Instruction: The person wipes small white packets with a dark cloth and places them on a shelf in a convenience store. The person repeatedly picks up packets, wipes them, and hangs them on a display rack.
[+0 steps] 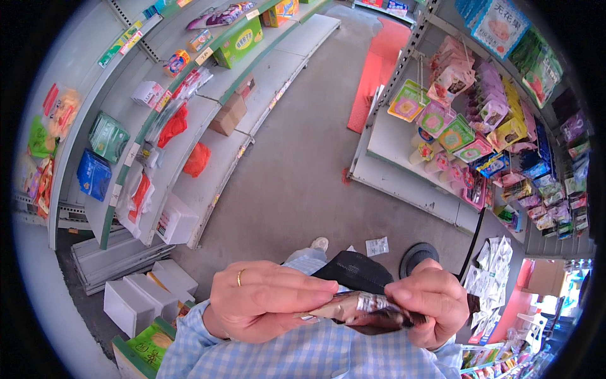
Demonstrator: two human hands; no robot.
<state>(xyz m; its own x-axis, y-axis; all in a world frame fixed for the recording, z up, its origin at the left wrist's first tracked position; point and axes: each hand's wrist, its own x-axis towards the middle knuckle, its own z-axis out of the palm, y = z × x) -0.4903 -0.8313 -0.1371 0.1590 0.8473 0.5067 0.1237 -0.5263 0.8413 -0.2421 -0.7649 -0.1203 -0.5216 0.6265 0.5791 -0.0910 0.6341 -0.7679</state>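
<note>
My left hand (270,301), with a ring on one finger, pinches one side of a crinkled foil packet (362,310) close to my chest. The fingers of my right hand (428,303) grip the packet's other side. Its upper edge is bunched, and a dark reddish-brown part shows beneath; whether it is torn cannot be made out. Just beyond the packet lies a black mesh item (355,271), partly hidden by my hands.
Sparsely stocked shelves (265,85) curve along the left. Hanging snack packets (454,80) fill a rack at the right. White boxes (130,303) stand at lower left. On the floor are a small white packet (377,246) and a round dark base (416,256).
</note>
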